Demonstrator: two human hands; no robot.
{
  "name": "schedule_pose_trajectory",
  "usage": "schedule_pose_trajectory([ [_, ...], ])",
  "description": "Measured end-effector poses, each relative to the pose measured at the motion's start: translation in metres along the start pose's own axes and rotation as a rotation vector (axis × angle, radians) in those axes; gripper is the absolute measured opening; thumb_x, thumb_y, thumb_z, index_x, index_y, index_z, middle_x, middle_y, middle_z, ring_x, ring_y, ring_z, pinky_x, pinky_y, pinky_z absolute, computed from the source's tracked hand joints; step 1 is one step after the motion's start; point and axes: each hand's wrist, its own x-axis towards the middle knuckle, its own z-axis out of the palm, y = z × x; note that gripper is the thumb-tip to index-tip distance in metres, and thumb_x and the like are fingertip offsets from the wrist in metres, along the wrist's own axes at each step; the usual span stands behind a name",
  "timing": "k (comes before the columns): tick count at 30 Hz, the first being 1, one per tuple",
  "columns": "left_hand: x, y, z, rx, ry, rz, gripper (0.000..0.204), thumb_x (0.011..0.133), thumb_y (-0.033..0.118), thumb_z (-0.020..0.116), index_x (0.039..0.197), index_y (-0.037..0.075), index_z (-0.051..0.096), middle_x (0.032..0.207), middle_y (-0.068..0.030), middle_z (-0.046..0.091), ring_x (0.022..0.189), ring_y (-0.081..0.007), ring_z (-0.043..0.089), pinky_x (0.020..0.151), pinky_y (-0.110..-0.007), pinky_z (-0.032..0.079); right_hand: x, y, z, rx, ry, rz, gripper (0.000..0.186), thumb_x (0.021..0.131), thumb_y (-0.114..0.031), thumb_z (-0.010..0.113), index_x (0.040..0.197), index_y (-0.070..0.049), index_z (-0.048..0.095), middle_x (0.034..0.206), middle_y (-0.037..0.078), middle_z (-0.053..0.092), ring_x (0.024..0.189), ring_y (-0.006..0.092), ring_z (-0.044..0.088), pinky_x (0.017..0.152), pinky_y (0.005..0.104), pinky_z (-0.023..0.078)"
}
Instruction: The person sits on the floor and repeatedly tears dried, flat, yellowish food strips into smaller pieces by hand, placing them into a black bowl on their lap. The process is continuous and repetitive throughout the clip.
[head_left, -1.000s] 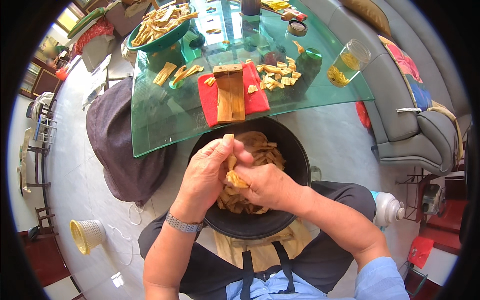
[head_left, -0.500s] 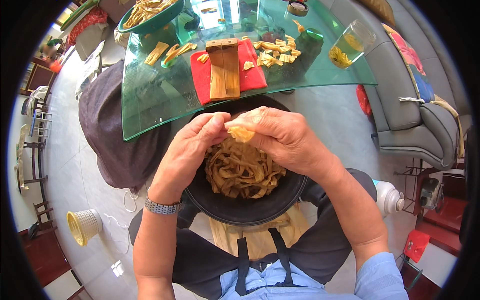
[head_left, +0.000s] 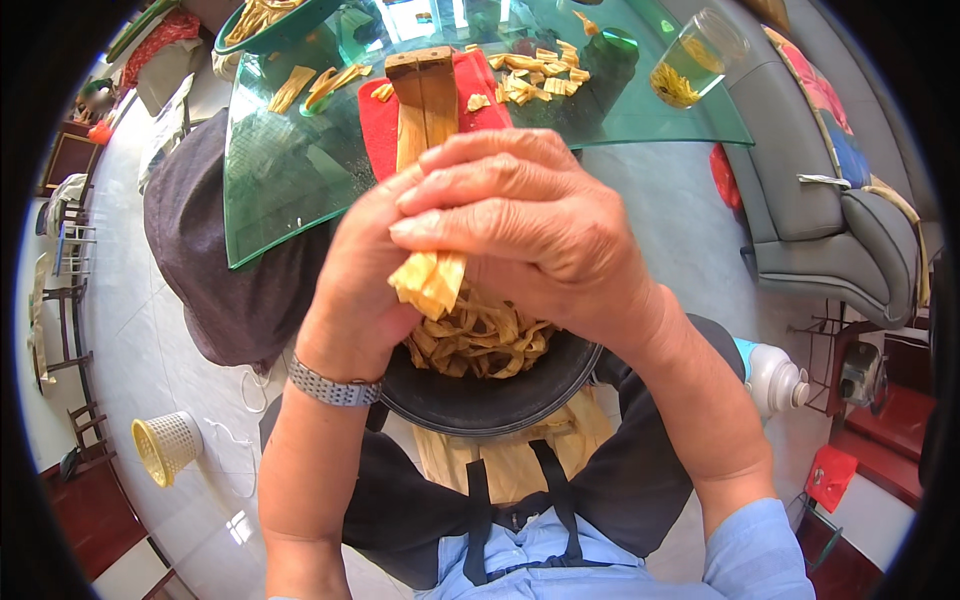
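Observation:
A pale yellow folded strip of dried food (head_left: 432,282) sticks out below my fingers, its exact kind unclear. My right hand (head_left: 545,225) is closed around it, knuckles up, fingers lying over my left hand (head_left: 365,255). The left hand's fingers are mostly hidden under the right; its palm side presses against the bundle. Beneath both hands a black bowl (head_left: 480,405) sits between my knees. Many similar brownish-yellow strips (head_left: 485,340) lie in it, partly covered by my hands.
On the glass table (head_left: 290,180), a wooden block (head_left: 425,95) rests on a red cloth (head_left: 380,130). Short cut pieces (head_left: 535,75) lie beside it. A green basin (head_left: 265,30) of strips and a glass jar (head_left: 695,60) stand there. A grey sofa (head_left: 830,250) is at right.
My hands have gone from pinching the strip with fingertips to clasping over each other around it. The strip has moved left and slightly down; the view has shifted a little.

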Motion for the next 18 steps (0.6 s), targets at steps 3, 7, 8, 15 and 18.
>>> schedule_pose_trajectory([
  [3, 0.007, 0.004, 0.009, 0.109, 0.035, 0.143, 0.034, 0.106, 0.022, 0.057, 0.13, -0.002, 0.062, 0.119, -0.0106, 0.071, 0.107, -0.0169, 0.071, 0.09, -0.029, 0.058, 0.001, 0.002, -0.002, 0.004, 0.032, 0.009, 0.026, 0.079, -0.009, 0.081, 0.105, -0.013, 0.082, 0.104, 0.002, 0.078, 0.114, 0.0245, 0.068, 0.096, 0.0353, 0.051],
  [7, 0.013, 0.013, 0.009, -0.02, 0.045, -0.037, 0.028, 0.107, 0.026, 0.059, 0.119, 0.001, 0.066, 0.11, -0.0087, 0.072, 0.095, -0.0155, 0.072, 0.084, -0.029, 0.059, -0.002, 0.006, -0.002, -0.023, -0.001, -0.017, 0.028, 0.077, -0.011, 0.083, 0.106, -0.013, 0.081, 0.101, 0.001, 0.078, 0.104, 0.0225, 0.07, 0.094, 0.0349, 0.051],
  [8, 0.012, 0.018, 0.014, -0.001, 0.042, -0.103, 0.027, 0.107, 0.027, 0.061, 0.116, 0.002, 0.066, 0.103, -0.0068, 0.072, 0.086, -0.0148, 0.072, 0.079, -0.029, 0.06, -0.002, 0.004, 0.0, -0.033, -0.015, -0.024, 0.028, 0.078, -0.011, 0.084, 0.105, -0.012, 0.081, 0.099, 0.001, 0.077, 0.101, 0.0222, 0.07, 0.093, 0.0351, 0.051],
  [15, -0.003, 0.003, 0.015, 0.28, 0.206, -0.047, 0.03, 0.103, 0.029, 0.067, 0.115, 0.002, 0.064, 0.094, -0.0067, 0.071, 0.079, -0.0165, 0.072, 0.07, -0.028, 0.06, -0.003, -0.006, 0.009, 0.198, 0.015, 0.148, 0.019, 0.089, -0.01, 0.081, 0.105, -0.003, 0.075, 0.086, 0.001, 0.07, 0.08, 0.0145, 0.066, 0.074, 0.0294, 0.051],
  [18, -0.01, -0.001, -0.004, 0.358, 0.01, -0.151, 0.032, 0.106, 0.031, 0.06, 0.113, 0.0, 0.063, 0.092, -0.01, 0.07, 0.078, -0.0186, 0.073, 0.074, -0.03, 0.061, -0.006, -0.012, 0.009, 0.32, 0.047, 0.404, 0.016, 0.095, -0.012, 0.077, 0.106, 0.0, 0.075, 0.084, 0.003, 0.066, 0.076, 0.012, 0.063, 0.066, 0.0254, 0.049],
])
